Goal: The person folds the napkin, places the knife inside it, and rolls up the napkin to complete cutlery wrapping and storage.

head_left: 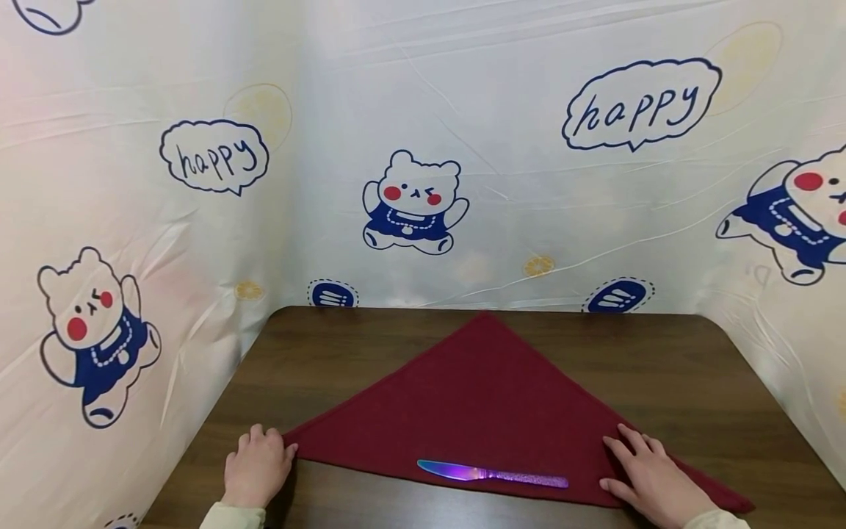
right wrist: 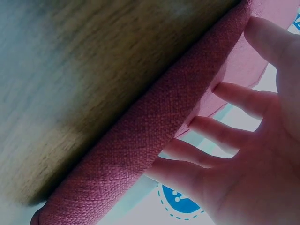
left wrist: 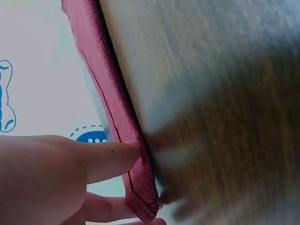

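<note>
A dark red cloth napkin (head_left: 489, 397) lies folded into a triangle, its peak toward the far table edge and its long fold toward the person. On it, near the fold, rests a table knife (head_left: 492, 474) with a rainbow sheen, blade pointing left. My left hand (head_left: 259, 464) pinches the napkin's left corner; in the left wrist view the thumb (left wrist: 117, 157) lies on the cloth with fingers behind the tip. Fingers spread, my right hand (head_left: 651, 470) rests on the napkin's right part, short of its right corner. In the right wrist view, the fingertips touch the cloth (right wrist: 154, 112).
The brown wooden table (head_left: 357, 342) has rounded far corners. Behind and beside it hangs a pale curtain (head_left: 515, 147) printed with cartoon bears and the word "happy".
</note>
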The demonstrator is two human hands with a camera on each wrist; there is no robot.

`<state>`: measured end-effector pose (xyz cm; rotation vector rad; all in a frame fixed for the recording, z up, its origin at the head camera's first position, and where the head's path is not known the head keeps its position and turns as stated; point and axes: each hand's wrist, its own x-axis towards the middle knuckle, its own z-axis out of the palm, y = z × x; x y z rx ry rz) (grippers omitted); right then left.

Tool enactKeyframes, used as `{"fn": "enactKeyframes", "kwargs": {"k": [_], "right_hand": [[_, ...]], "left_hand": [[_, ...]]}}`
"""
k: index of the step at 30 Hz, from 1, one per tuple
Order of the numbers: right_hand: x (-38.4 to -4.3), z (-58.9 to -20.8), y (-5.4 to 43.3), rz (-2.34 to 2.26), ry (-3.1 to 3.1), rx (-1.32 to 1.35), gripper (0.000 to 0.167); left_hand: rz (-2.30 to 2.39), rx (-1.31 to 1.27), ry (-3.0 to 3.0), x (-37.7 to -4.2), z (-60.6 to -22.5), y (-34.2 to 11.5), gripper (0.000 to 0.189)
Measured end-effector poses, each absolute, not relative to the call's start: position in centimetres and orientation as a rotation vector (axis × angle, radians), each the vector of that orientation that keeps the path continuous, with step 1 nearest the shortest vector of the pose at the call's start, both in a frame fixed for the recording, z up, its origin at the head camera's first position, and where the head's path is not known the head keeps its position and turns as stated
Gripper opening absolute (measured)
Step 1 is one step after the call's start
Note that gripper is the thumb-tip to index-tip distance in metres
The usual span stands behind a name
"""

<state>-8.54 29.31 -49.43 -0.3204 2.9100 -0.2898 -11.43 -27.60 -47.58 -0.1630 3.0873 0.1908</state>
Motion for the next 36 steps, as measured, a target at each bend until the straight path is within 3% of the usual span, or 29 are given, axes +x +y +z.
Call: {"fn": "enactKeyframes", "kwargs": {"k": [21,36], "right_hand": [[-8.3,-49.7,29.4,-0.318,2.957,-0.341,0.064],[-8.4,-49.7,29.4,-0.309,2.947,-0.333,0.064]], "left_hand": [[0.222,-0.070,3.106,-11.4,-47.3,-27.2,0.039],[0.210,0.029,3.049,-11.3,-46.5,-26.2,0.029]]}}
